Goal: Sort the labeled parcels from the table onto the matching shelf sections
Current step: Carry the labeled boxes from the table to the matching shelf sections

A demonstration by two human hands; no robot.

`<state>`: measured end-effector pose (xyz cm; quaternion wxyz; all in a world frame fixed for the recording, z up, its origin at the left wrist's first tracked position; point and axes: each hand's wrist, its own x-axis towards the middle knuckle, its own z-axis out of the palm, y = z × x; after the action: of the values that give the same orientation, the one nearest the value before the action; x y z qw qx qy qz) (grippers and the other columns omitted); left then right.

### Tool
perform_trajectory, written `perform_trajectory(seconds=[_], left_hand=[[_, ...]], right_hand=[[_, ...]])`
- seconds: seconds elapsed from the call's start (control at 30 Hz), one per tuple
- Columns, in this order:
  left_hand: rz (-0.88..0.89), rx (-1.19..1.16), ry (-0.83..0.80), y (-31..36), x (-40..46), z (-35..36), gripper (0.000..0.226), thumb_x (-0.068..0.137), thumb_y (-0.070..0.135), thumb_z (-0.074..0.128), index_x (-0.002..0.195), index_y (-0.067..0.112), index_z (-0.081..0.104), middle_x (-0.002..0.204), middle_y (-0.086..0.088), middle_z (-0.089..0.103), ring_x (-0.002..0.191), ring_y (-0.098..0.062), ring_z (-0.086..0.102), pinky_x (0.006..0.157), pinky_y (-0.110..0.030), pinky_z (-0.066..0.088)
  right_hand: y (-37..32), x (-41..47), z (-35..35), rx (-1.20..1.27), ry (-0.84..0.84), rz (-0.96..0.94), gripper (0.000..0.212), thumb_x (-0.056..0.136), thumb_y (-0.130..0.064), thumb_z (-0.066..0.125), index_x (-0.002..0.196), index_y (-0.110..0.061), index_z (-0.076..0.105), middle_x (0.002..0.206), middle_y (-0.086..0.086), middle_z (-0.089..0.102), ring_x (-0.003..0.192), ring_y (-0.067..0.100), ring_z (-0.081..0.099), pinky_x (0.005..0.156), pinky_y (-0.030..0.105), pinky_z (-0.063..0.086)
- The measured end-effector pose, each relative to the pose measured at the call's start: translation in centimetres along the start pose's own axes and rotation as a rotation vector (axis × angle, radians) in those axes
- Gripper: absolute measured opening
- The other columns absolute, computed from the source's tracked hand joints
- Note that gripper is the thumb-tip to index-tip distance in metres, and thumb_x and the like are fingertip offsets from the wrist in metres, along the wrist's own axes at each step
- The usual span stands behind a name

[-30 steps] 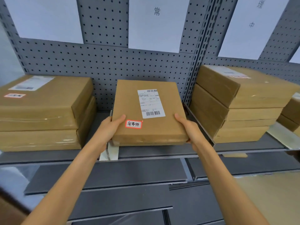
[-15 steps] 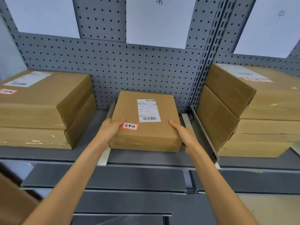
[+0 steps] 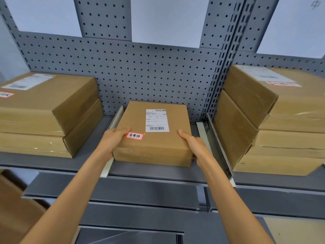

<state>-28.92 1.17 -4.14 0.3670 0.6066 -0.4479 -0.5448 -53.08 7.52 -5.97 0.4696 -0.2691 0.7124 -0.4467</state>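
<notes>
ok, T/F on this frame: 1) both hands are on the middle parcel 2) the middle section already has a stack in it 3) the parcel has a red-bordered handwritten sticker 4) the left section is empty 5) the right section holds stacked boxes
1) True: the left hand and the right hand grip the sides of the parcel.
2) False: that parcel is the only one between the two dividers.
3) True: the red-bordered sticker sits near its front left, below the shipping label.
4) False: the left stack has two boxes.
5) True: the right stack has several.
</notes>
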Motion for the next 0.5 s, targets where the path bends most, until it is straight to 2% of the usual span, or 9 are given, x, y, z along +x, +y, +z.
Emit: perform_trajectory(seconds=[0.1,0.23,0.33,0.4,0.43,0.5], left_hand=[[0.014,-0.01,0.019,-0.2,0.1,0.1,0.029,0.092,0.031,0.062,0.11,0.009,0.059,0.086,-0.002,0.065,0.073,-0.015,0.061,0.056,-0.025,0.044],[0.038,-0.042,0.069,-0.6,0.1,0.3,0.031,0.09,0.031,0.065,0.11,0.009,0.059,0.087,-0.002,0.066,0.073,-0.015,0.062,0.057,-0.025,0.045],[0.041,-0.018,0.088,-0.7,0.2,0.2,0.041,0.088,0.033,0.067,0.118,0.005,0.06,0.09,-0.003,0.066,0.074,-0.014,0.062,0.057,-0.025,0.044],[0.065,0.017,0.108,-0.5,0.2,0.2,0.052,0.088,0.032,0.067,0.13,0.005,0.054,0.099,-0.002,0.065,0.075,-0.011,0.06,0.057,-0.023,0.044],[0.087,0.043,0.12,-0.4,0.2,0.2,0.056,0.088,0.031,0.067,0.135,0.005,0.05,0.104,-0.001,0.062,0.077,-0.01,0.059,0.061,-0.022,0.044],[0.145,0.118,0.152,0.1,0.0,0.2,0.057,0.089,0.028,0.066,0.138,0.007,0.046,0.112,0.002,0.056,0.089,-0.014,0.057,0.077,-0.027,0.046]], right_hand=[[0.0,0.3,-0.2,0.018,-0.02,-0.007,0.069,0.08,-0.055,0.068,0.129,-0.009,0.051,0.116,0.006,0.062,0.097,0.021,0.059,0.074,0.033,0.043],[0.4,1.0,-0.2,0.009,-0.045,-0.016,0.068,0.079,-0.056,0.069,0.127,-0.01,0.054,0.115,0.005,0.063,0.101,0.022,0.06,0.08,0.035,0.046],[0.2,1.1,-0.4,-0.002,-0.07,-0.014,0.07,0.079,-0.056,0.07,0.128,-0.009,0.051,0.118,0.005,0.061,0.103,0.023,0.059,0.084,0.037,0.046],[-0.1,1.1,-0.7,-0.017,-0.083,-0.016,0.07,0.08,-0.054,0.07,0.128,-0.007,0.049,0.121,0.007,0.06,0.105,0.024,0.058,0.085,0.037,0.046],[-0.3,0.8,-0.9,-0.026,-0.086,-0.027,0.07,0.081,-0.053,0.07,0.129,-0.006,0.049,0.122,0.007,0.06,0.106,0.025,0.058,0.084,0.036,0.045],[-0.9,0.4,-1.2,-0.055,-0.069,-0.078,0.071,0.083,-0.052,0.069,0.132,-0.005,0.049,0.127,0.007,0.059,0.111,0.025,0.058,0.082,0.034,0.044]])
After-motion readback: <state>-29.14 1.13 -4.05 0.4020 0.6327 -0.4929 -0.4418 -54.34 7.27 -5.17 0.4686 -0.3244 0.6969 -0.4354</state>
